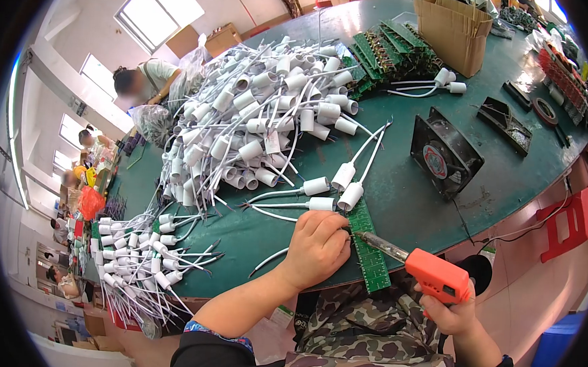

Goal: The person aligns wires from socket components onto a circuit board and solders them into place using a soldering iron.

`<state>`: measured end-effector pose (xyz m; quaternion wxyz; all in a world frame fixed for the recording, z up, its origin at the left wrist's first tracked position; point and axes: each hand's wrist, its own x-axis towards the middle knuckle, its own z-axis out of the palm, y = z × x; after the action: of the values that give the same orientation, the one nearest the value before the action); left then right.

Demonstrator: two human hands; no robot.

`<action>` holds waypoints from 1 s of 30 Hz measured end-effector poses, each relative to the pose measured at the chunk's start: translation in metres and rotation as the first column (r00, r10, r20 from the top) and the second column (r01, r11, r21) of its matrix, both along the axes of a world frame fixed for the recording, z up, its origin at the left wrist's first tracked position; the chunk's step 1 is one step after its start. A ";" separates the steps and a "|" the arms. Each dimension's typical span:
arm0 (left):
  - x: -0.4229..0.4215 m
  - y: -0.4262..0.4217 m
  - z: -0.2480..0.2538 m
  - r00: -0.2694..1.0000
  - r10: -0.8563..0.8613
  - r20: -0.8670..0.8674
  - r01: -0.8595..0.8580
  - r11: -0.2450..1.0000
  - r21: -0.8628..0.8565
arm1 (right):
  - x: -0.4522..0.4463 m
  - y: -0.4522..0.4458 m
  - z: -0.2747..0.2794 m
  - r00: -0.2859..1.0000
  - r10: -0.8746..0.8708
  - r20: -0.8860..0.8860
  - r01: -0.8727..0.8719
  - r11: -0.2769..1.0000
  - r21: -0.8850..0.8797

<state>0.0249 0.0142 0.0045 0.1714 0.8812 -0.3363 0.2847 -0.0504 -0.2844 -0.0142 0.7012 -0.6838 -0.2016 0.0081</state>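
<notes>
My right hand (451, 314) is wrapped round the handle of a red soldering gun (439, 276). The gun's metal tip points left, over a green circuit board strip (368, 254) at the table's front edge. Beside the strip's left edge, my left hand (317, 246) has its fingers curled together near the tip; what they hold is hidden. White lamp sockets with wires (350, 195) lie at the strip's far end and just beyond my left hand. A big heap of similar sockets (251, 121) rises behind them.
A black fan (445, 153) stands right of the strip. Farther back are stacked green boards (394, 52), a cardboard box (452, 33) and a black tray (504, 125). More sockets (134, 255) lie at the left. A red stool (566, 224) is at the right. Other people sit at the left.
</notes>
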 end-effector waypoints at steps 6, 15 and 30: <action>0.000 0.000 0.001 1.000 0.000 -0.006 0.000 1.000 -0.003 | -0.001 0.000 -0.003 0.999 0.001 -0.043 -0.002 1.000 -0.011; 0.001 -0.001 0.000 1.000 0.001 -0.002 -0.001 1.000 -0.003 | -0.001 0.002 0.000 0.998 -0.013 -0.063 0.013 1.000 -0.006; 0.001 -0.002 0.000 1.000 0.012 -0.001 -0.012 1.000 -0.003 | -0.002 0.003 0.004 0.994 -0.035 -0.100 0.035 0.999 -0.002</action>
<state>0.0255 0.0122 0.0040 0.1713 0.8830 -0.3306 0.2858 -0.0529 -0.2811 -0.0098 0.7103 -0.6861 -0.1542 0.0301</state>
